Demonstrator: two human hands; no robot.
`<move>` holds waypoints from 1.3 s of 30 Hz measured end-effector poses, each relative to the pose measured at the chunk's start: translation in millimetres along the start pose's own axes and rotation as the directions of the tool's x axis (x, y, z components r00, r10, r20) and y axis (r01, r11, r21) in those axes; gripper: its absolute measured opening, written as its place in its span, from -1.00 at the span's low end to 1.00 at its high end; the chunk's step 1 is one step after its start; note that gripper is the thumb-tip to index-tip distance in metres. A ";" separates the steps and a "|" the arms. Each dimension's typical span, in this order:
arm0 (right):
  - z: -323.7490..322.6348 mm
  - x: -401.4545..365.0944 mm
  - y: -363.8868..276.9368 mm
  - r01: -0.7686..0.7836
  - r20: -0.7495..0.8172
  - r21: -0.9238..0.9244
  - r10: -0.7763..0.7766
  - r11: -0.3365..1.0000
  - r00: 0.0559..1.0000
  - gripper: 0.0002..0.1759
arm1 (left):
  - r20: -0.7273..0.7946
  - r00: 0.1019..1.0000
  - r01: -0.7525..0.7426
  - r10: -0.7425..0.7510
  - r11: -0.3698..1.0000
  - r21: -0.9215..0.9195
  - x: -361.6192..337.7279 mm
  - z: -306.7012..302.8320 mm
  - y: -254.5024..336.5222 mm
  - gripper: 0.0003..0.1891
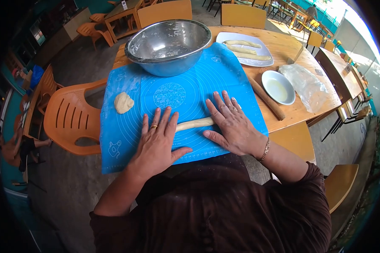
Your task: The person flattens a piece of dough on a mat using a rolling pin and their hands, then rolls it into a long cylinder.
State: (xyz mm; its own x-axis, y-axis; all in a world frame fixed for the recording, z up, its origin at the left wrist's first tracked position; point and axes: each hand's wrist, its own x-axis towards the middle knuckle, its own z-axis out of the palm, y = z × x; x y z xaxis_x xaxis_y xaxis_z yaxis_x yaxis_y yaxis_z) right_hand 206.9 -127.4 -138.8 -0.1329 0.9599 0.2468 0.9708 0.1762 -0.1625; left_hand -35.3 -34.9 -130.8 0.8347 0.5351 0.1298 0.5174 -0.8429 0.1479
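Note:
A thin roll of dough [195, 124] lies across the blue mat [147, 90]. Over its left end rests my left hand [157, 141], flat, fingers spread, a ring on one finger. My right hand [231, 126] lies on the roll's right end, palm down with fingers apart, a bracelet at the wrist. Both ends of the roll are hidden under the hands; its middle shows between them. A round lump of dough [123, 103] sits at the mat's left side.
A large steel bowl [169, 65] stands on the mat's far edge. Beyond the right side are a white plate [264, 62] with dough strips, a rolling pin [267, 98], a small bowl [278, 87] and a plastic bag [306, 84]. At far left a person [13, 149] sits.

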 end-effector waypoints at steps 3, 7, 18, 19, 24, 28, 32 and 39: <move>-19.8 8.9 -4.2 -0.024 0.061 0.122 0.017 0.992 0.998 -0.09 | 0.008 0.998 0.065 -0.064 0.997 -0.039 -9.5 -7.9 -16.2 0.18; -18.8 57.2 -17.2 -0.004 -0.045 0.158 0.012 0.987 0.999 -0.08 | -0.008 0.995 0.104 -0.104 0.995 -0.006 -11.8 3.9 -34.9 0.24; 23.0 31.0 -51.7 0.130 -0.030 -0.062 -0.132 0.990 0.991 -0.06 | -0.284 0.958 -0.103 0.050 0.979 -0.178 -35.6 -5.6 -28.9 -0.60; 21.3 27.1 -53.6 0.126 -0.021 -0.025 -0.127 0.992 0.992 -0.08 | -0.273 0.961 -0.100 0.043 0.974 -0.202 -36.3 -8.6 -24.8 -0.67; 24.4 59.7 -40.9 -0.005 0.048 0.054 0.003 0.999 0.999 -0.10 | -0.261 0.965 -0.091 0.026 0.966 -0.241 -30.9 -7.9 -30.1 -0.74; 28.2 68.2 -43.5 -0.137 0.111 0.036 0.133 0.990 0.985 -0.09 | -0.291 0.956 -0.040 -0.027 0.974 -0.222 -33.9 -3.9 -33.5 -0.64; 17.2 50.6 -51.3 -0.018 0.114 0.029 0.014 0.999 0.993 -0.10 | -0.248 0.959 0.080 -0.138 0.970 -0.229 -51.1 0.8 -39.7 -0.28; 18.8 99.6 -89.2 0.125 0.008 0.100 -0.126 0.987 0.992 -0.09 | -0.035 0.943 0.332 -0.330 0.942 0.050 -58.8 6.7 -36.1 0.02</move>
State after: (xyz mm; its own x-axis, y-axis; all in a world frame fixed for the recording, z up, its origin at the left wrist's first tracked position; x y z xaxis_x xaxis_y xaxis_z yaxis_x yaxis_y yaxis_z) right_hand 103.3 -43.3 -117.7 -0.2562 0.9316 0.2578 0.9218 0.3158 -0.2250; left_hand -101.7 -36.3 -150.3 0.6099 0.7850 0.1083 0.7736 -0.6195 0.1335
